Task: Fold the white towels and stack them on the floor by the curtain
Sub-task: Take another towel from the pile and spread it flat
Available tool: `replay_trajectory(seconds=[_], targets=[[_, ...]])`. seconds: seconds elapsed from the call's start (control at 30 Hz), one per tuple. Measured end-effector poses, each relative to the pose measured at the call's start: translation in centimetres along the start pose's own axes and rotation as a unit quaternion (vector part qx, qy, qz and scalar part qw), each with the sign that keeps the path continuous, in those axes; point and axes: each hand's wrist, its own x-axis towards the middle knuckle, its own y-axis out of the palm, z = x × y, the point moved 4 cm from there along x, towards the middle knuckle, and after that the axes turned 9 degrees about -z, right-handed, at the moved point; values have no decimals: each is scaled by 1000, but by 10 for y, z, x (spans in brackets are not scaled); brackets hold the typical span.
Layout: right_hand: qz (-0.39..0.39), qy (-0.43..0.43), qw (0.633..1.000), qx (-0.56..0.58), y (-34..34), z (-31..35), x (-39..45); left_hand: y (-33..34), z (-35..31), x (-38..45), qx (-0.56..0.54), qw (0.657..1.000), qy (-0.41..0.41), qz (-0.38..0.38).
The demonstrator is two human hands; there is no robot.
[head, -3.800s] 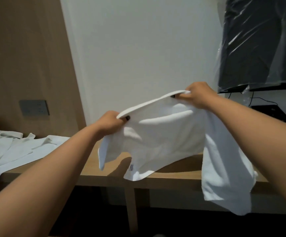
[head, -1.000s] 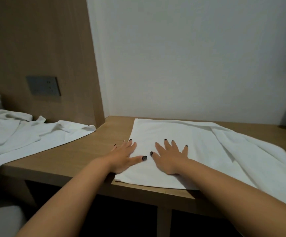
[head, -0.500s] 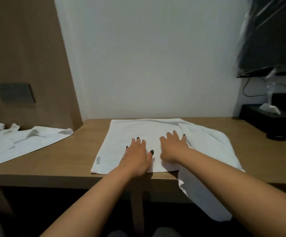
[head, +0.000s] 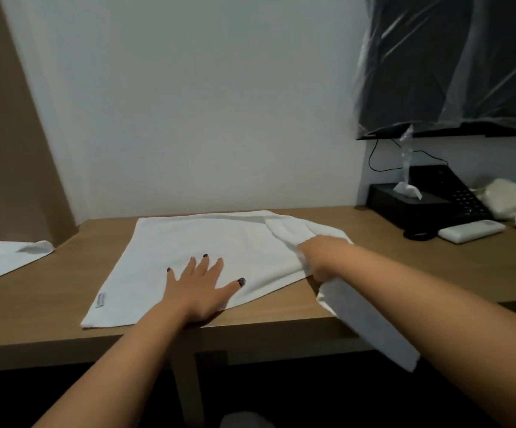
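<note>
Towel (head: 207,242) flat, white; left hand (head: 199,290) spread, pressing; right hand (head: 320,257) grip bunching edge.

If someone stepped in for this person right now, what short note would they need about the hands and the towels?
Left hand: flat, fingers spread, pressing the white towel onto the wooden desk.
Right hand: at the towel's bunched right part; blurred, so its grip is unclear.
Towel: left part spread smooth on the desk, right end hanging over the front edge.
Second white cloth: lies unfolded at the desk's far left.
Done: towel laid out and flattened on one side.
Left: fold this towel, fold the other cloth, stack them on the floor by the curtain, which is out of view.
</note>
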Motion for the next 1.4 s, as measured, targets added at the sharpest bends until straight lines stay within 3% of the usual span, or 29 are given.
replay_trajectory(seconds=[0.13, 0.2, 0.27, 0.33, 0.43, 0.57, 0.7, 0.83, 0.97, 1.03, 1.1, 1.2, 1.27, 1.4], targets=[[-99, 70, 979, -167, -16, -50, 24, 0, 6, -4, 0, 1000, -10, -1], [-108, 106, 967, -204, -10, -68, 31, -1, 5, -5, 1, 1000, -8, -3], [-97, 76, 985, -117, 9, -65, 35, -1, 6, -6, 3, 1000, -7, 1], [-97, -8, 995, -13, 23, -44, 31, -2, 6, -5, 9, 1000, -6, 6], [-124, -122, 978, 111, 35, -9, 14, -2, 6, -5, 9, 1000, -4, 12], [-93, -108, 946, 291, 49, 6, 8, -2, 16, -5, -6, 1000, 0, 10], [-109, -113, 943, 294, 46, 14, -1, -6, 17, -11, -30, 999, 19, 2], [-94, -125, 954, 255, 37, 34, -19, -13, -2, -15, -113, 989, 35, -88], [-40, -163, 948, 271, 9, 46, -31, -10, -31, -5, -215, 970, 25, -109], [-43, -149, 932, 329, -7, 37, -30, -14, -37, 1, -252, 960, -1, -120], [-119, -97, 926, 344, -21, 18, -25, -22, -39, 5, -296, 945, -23, -139], [-189, 17, 949, 252, -26, -13, -15, -35, -43, 12, -353, 926, -24, -129], [-151, 75, 970, 173, -25, -28, -9, -34, -47, 14, -310, 948, -11, -78], [-70, 95, 981, 153, -18, -38, 8, -7, -50, 12, -81, 996, 0, 30]])
